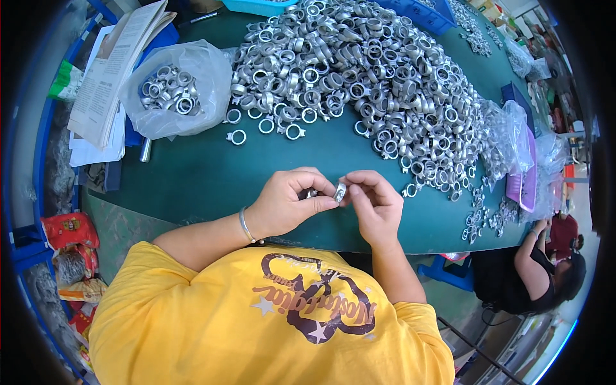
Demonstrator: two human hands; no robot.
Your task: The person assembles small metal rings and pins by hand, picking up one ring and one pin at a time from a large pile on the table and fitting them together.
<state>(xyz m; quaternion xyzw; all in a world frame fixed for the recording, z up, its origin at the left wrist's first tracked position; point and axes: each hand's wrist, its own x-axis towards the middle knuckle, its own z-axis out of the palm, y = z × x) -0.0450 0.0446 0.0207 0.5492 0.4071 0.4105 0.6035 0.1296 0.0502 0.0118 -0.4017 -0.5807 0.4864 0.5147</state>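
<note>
Both hands meet above the front of the green tabletop [256,173]. My left hand [289,200] is closed, its thumb and forefinger pinching a small silver metal ring with a lug [341,191]. On the other side of that ring, my right hand [374,206] pinches it too with thumb and forefinger. Another bit of metal [310,192] shows inside the curled fingers of my left hand; its shape is mostly hidden. Beyond the hands lies a large heap of similar rings [333,64], with a loose ring [237,136] at its near left edge.
At the left stands a clear plastic bag [215,96] of rings, beside stacked papers [102,90]. A purple basket [527,173] and plastic bags [513,128] sit at the right edge. Blue trays [433,16] are at the back. Another person [532,276] sits at far right.
</note>
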